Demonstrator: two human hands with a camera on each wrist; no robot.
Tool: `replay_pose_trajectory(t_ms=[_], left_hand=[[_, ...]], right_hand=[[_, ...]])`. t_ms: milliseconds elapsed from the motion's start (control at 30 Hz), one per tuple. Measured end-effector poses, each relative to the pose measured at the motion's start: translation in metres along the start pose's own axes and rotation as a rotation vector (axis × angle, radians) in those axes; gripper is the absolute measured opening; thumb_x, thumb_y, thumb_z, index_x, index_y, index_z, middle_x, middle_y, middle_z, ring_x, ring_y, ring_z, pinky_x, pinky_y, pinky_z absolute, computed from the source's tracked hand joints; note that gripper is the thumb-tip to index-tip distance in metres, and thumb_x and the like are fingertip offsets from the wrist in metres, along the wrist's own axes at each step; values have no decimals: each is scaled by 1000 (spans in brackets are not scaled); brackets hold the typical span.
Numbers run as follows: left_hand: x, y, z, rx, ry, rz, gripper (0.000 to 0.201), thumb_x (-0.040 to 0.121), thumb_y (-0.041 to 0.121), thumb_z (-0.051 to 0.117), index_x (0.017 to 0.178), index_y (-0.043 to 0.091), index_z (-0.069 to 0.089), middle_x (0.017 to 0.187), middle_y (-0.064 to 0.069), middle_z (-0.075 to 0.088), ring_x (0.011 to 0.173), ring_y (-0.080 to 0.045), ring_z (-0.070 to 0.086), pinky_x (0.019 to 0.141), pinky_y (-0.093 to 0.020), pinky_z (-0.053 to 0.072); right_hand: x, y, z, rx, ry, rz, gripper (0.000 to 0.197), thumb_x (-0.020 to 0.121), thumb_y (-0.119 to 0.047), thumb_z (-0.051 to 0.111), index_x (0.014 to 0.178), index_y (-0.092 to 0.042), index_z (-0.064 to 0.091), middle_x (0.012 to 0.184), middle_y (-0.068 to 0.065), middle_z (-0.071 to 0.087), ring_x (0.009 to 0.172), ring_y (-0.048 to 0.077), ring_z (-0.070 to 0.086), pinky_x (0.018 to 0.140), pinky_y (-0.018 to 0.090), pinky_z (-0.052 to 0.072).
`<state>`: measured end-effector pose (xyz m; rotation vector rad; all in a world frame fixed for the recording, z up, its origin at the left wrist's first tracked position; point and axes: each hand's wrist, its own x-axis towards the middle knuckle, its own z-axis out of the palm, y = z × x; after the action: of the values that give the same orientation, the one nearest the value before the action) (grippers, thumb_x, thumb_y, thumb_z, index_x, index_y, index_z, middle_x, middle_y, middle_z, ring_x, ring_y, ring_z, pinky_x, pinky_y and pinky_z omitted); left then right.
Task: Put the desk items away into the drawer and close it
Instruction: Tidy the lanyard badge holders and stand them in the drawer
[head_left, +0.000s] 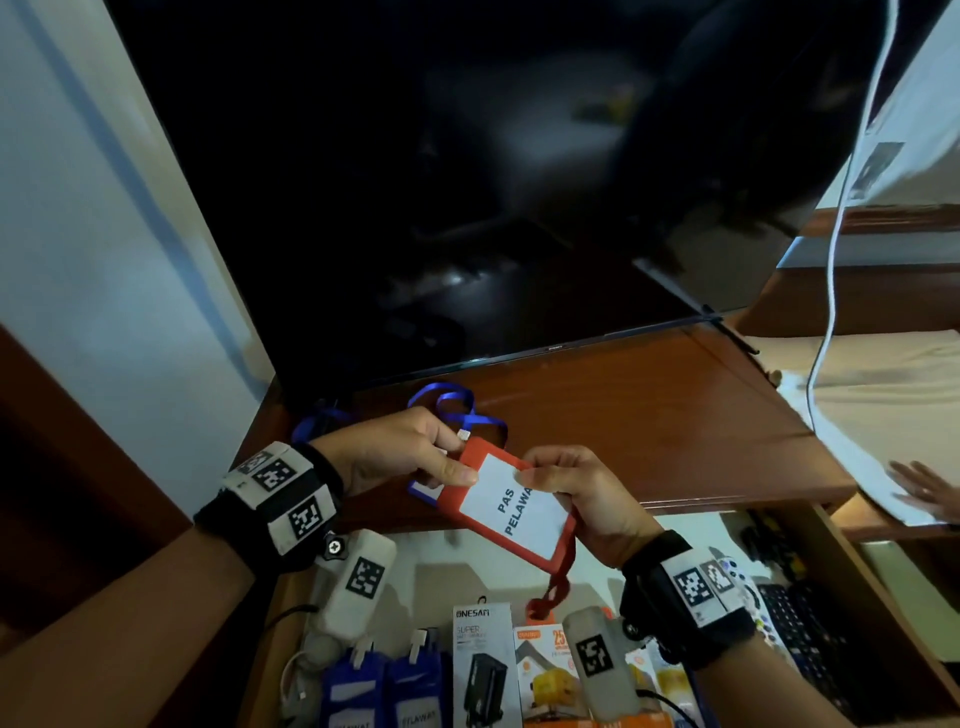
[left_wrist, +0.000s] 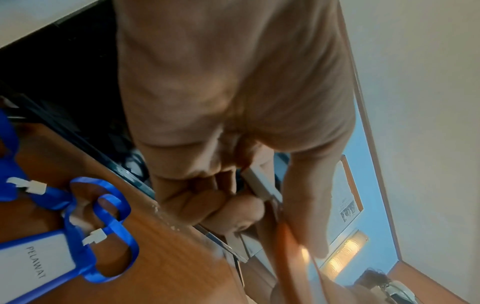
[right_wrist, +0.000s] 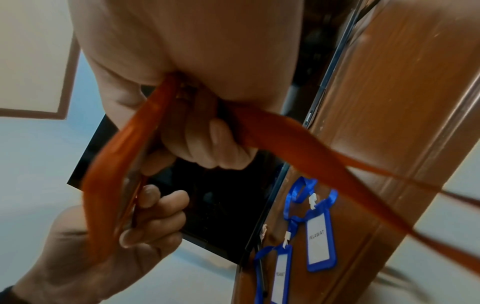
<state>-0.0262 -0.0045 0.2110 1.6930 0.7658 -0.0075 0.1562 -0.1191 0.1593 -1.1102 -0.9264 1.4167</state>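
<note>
A red badge holder (head_left: 514, 506) with a white card reading "PAS PELAWAT" is held over the front edge of the desk, above the open drawer (head_left: 883, 597). My left hand (head_left: 462, 460) pinches its upper left corner, and my right hand (head_left: 545, 478) grips its right edge. Its red lanyard (head_left: 553, 592) hangs down from my right hand (right_wrist: 207, 144) towards the drawer and trails across the right wrist view (right_wrist: 298, 139). Two blue badge holders (right_wrist: 320, 242) with blue lanyards (head_left: 457, 410) lie on the wooden desk top (head_left: 649, 415) behind my hands.
The drawer holds blue badge holders (head_left: 363, 691), charger boxes (head_left: 480, 670) and a black keyboard (head_left: 800, 623). A large dark TV screen (head_left: 467, 182) stands at the back of the desk. A white cable (head_left: 831, 260) hangs at the right. Another person's hand (head_left: 930, 491) rests at the right edge.
</note>
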Motion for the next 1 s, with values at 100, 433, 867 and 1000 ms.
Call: replay_pose_trajectory(t_ms=[100, 433, 867, 1000], left_hand=[[2, -10, 2, 1, -34, -22, 32, 81, 15, 71, 106, -4, 69, 105, -20, 70, 95, -24, 67, 85, -28, 52], [7, -17, 5, -51, 319, 17, 9, 87, 5, 62, 84, 3, 71, 55, 4, 60, 48, -3, 49, 45, -13, 37], [16, -30, 7, 41, 846, 142, 13, 90, 17, 62, 95, 9, 70, 87, -7, 72, 79, -18, 69, 72, -34, 57], [11, -38, 15, 386, 784, 241, 11, 86, 17, 66, 80, 10, 71, 73, -5, 70, 67, -18, 66, 59, -27, 52]], right_hand=[[-3, 3, 2, 25, -2, 9, 5, 70, -6, 63, 68, -2, 63, 65, 12, 67, 52, 18, 64, 46, 20, 47], [-8, 32, -8, 222, 124, 89, 57, 82, -69, 44, 79, -13, 56, 55, -1, 28, 48, 13, 20, 48, 24, 19], [-6, 2, 10, -316, 4, -52, 23, 95, -15, 54, 76, -4, 61, 55, 3, 35, 48, 13, 25, 44, 22, 20], [-4, -16, 17, -475, -64, -97, 21, 95, -9, 53, 79, -2, 63, 55, -7, 43, 45, 4, 32, 45, 14, 27]])
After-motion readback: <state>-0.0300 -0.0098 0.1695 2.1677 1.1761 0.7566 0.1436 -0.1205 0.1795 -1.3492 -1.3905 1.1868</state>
